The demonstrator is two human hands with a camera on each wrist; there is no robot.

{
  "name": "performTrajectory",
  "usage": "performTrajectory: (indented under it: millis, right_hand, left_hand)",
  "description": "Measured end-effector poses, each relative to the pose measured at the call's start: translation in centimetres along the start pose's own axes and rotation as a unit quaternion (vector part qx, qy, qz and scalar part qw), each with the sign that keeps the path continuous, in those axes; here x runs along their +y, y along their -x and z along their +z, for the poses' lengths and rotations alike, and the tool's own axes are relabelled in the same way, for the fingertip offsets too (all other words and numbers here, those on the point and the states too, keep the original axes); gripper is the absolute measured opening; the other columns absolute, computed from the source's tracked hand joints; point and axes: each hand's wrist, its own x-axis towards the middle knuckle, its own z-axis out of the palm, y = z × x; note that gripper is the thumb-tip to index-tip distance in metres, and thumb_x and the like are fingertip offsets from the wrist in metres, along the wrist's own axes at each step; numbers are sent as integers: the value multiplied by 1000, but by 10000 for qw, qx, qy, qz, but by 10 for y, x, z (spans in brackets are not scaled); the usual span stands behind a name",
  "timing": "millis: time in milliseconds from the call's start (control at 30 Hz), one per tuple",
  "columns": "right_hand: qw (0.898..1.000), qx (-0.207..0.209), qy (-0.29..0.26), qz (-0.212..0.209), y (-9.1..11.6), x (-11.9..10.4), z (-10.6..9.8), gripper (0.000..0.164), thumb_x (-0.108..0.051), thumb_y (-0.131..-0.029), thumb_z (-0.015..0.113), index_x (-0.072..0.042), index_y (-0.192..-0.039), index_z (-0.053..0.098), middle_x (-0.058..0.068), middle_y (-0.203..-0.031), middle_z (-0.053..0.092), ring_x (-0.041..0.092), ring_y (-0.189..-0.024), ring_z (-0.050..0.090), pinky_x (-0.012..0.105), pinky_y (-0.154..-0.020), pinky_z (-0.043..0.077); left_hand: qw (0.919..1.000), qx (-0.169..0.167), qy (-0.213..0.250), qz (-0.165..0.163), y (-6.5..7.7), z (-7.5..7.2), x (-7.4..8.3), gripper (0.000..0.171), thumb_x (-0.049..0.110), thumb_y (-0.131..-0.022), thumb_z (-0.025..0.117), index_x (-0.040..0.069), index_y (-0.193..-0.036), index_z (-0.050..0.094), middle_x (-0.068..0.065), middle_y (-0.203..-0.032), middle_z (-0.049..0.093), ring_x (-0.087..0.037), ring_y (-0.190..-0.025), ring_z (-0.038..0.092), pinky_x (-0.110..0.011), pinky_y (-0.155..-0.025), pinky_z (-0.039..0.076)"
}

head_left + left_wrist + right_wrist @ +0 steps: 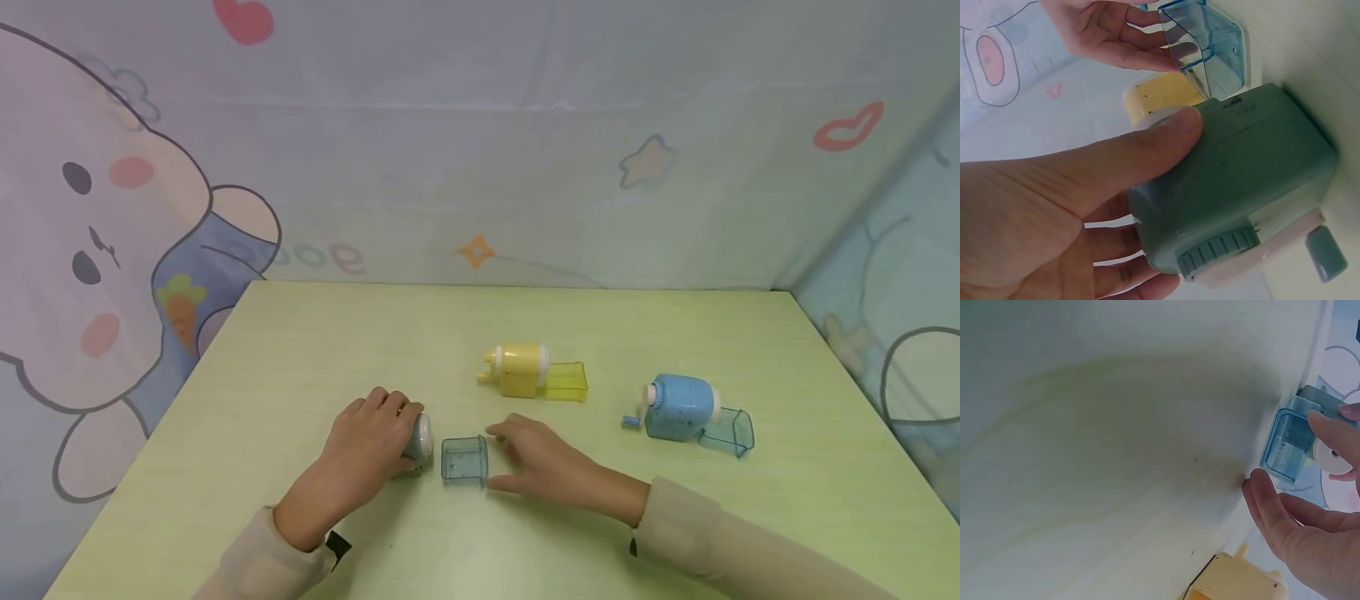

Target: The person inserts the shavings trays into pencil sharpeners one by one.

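My left hand (367, 433) grips a dark green crank pencil sharpener (1241, 169), thumb on one side and fingers on the other. Its white round end (425, 434) faces right; the crank handle (1325, 253) shows only in the left wrist view. Just right of the sharpener, across a small gap, a clear blue shavings drawer (463, 460) rests on the table. Around its right end my right hand (543, 462) is spread, thumb and fingertips right at its two corners. In the right wrist view the drawer (1288, 444) shows between thumb and fingers.
A yellow pencil sharpener (520, 368) with its drawer (567, 382) pulled out stands behind the right hand. Farther right is a blue sharpener (681, 407), its clear drawer (727, 431) also out. A printed cloth (525, 167) hangs behind the table (337, 325).
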Motion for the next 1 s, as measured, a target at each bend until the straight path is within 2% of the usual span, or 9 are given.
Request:
performTrajectory:
  millis: [400,633,1000]
  right_hand:
    - [9999,-42,-50,-80,-9,0,7,62,-26,-70,79,3,-117,51,4,-100,54,15,-86,48,29,-76,45]
    - [9999,-92,-88,19,-12,-1,8,59,-28,-71,78,1,-115,51,4,-102,55,15,-87,48,28,-76,45]
    - [9998,-103,-176,4,-18,-2,10,57,-25,-69,80,3,-111,54,4,-99,59,14,-87,51,26,-77,45]
  left_hand:
    - [10000,84,14,48,0,1,-1,66,42,-59,82,7,-110,58,-8,-101,56,-25,-91,49,-34,-75,48]
    - [9999,104,79,70,-1,0,-1,65,41,-59,82,7,-109,58,-7,-101,56,-25,-91,49,-34,-76,47]
    - [9999,-152,18,-43,0,0,-1,65,43,-61,81,8,-111,57,-6,-102,56,-24,-92,49,-34,-77,47]
